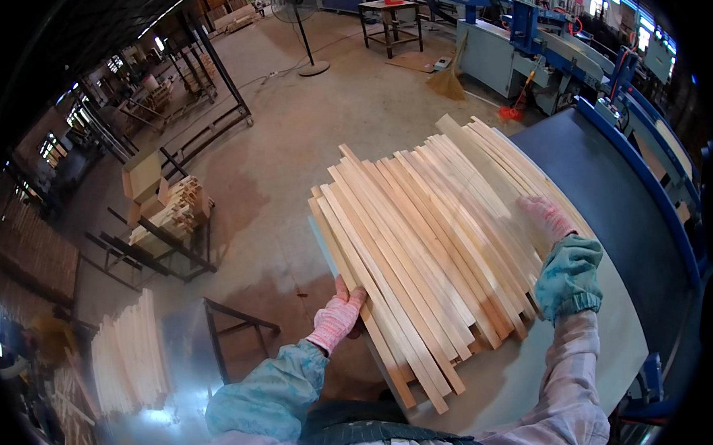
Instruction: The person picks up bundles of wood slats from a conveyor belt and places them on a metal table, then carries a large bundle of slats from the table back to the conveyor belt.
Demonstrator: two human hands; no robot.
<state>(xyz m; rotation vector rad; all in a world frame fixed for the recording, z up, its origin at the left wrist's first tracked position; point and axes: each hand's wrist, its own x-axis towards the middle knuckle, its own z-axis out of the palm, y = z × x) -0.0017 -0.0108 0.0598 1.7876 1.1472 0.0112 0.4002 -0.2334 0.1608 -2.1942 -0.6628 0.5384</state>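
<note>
A wide layer of pale wooden strips (422, 235) lies side by side on a light tabletop (600, 322), their ends uneven. At the layer's left edge, my left hand (339, 314), in a pink-and-white knit glove, is closed on the outermost strips with fingers bent over the wood. My right hand (546, 216), gloved alike, is closed on a paler wooden strip (482, 163) near the right side. That strip is smeared by motion and slants over its neighbours. The right fingertips are blurred, and the undersides of both hands are hidden. Teal sleeve covers wrap both forearms.
Along the right runs a dark machine bed (571, 163) with a blue frame. Lower left, more strips are stacked (130, 355); beyond, a metal rack (164, 249) carries wood and a cardboard box (143, 181). Farther off stand a fan (313, 68) and a small table (389, 7).
</note>
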